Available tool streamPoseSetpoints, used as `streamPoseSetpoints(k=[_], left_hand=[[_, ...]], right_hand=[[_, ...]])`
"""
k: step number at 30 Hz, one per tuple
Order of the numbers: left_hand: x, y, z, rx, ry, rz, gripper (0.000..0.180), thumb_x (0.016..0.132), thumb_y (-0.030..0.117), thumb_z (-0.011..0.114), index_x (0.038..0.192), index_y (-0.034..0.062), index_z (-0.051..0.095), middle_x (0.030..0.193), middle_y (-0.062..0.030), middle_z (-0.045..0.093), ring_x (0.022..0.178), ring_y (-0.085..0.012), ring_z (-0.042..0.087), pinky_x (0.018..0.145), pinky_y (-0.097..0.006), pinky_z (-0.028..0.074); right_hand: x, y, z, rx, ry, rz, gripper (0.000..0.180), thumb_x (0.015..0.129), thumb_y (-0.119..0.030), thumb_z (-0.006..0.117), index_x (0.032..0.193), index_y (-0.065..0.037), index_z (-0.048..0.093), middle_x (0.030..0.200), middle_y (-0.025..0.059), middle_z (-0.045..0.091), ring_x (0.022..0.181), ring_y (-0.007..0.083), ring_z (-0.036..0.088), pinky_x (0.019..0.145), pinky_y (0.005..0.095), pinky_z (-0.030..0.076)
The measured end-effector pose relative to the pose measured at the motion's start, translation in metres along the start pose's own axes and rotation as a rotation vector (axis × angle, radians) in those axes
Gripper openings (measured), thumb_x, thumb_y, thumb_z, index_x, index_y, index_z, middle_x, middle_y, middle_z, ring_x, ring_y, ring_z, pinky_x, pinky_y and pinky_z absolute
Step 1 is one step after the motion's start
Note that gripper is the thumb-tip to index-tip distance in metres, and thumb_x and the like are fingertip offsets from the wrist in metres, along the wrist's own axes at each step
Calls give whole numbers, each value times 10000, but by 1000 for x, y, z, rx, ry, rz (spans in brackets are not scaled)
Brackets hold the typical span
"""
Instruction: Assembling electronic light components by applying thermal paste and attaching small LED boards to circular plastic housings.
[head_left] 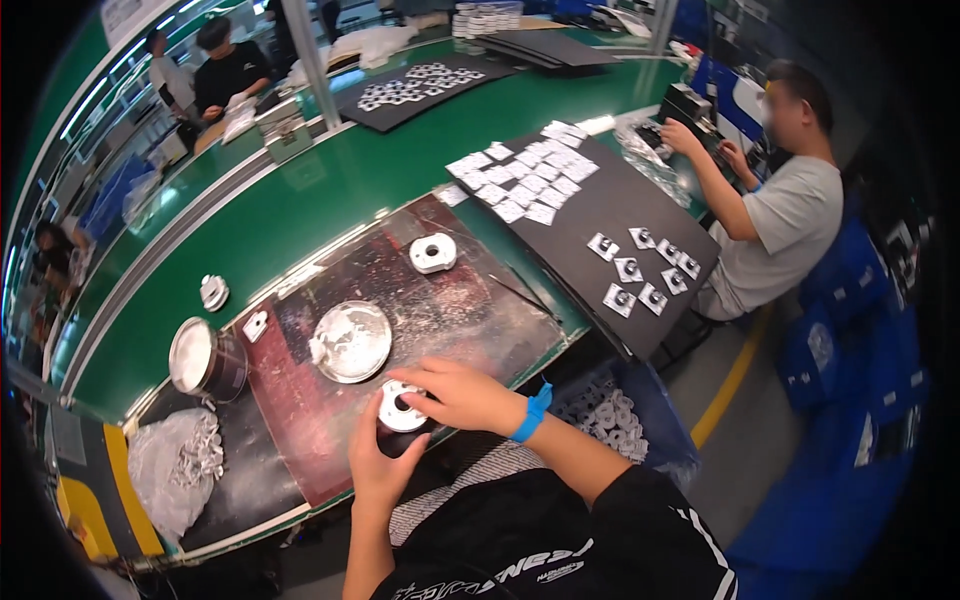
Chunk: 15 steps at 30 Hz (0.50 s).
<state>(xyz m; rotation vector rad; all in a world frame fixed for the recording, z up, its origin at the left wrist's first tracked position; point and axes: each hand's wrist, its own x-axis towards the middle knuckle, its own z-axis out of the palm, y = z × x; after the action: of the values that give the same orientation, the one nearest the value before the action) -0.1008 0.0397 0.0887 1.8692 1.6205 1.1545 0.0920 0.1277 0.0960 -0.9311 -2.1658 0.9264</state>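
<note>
At the near edge of a long green counter (250, 240), both hands hold a white ring-shaped part (397, 420) with a dark central hole. The left hand (378, 465) cups its near side, thumb and fingers set widely around it; the right hand (460, 398), above a blue wristband (534, 412), has its fingers closed narrowly on the top and far side, near the hole. Whether the part rests on anything cannot be told.

Beneath lies a scuffed reddish-brown work mat (485, 325), spotted with white residue. It bears a round metal dish (358, 345) smeared with white paste and, near the far end, a second ring-shaped part (420, 256). To the left stand a can (226, 368) of white material and a clear plastic bag (165, 470).

On the right, a black board (565, 245) carries rows of white squares (530, 172) and looser pieces with dark centres (655, 298). Below it, a blue bin (672, 425) contains white rings. A co-worker in a grey shirt (795, 210) sits beyond, beside a yellow floor line (735, 378); across the counter, other people stand among metal posts.
</note>
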Motion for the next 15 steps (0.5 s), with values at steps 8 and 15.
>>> streamPoseSetpoints(k=[8, 15], left_hand=[[-4, -15, 6, 218, 44, 31, 807, 613, 210, 987, 1285, 13, 586, 1082, -155, 592, 1022, -378, 567, 907, -488, 459], [5, -2, -3, 215, -19, 157, 988, 680, 292, 948, 1512, 61, 469, 1478, -217, 487, 1366, -419, 442, 1134, -531, 357]], right_hand=[[-44, -16, -72, -298, 468, 99, 388, 930, -238, 737, 1271, -58, 686, 1049, 172, 669, 1004, 361, 663, 859, 432, 552], [-112, 16, -183, -873, 617, 357, 271, 820, -129, 797, 1080, -76, 742, 983, 111, 642, 932, 340, 639, 837, 435, 538]])
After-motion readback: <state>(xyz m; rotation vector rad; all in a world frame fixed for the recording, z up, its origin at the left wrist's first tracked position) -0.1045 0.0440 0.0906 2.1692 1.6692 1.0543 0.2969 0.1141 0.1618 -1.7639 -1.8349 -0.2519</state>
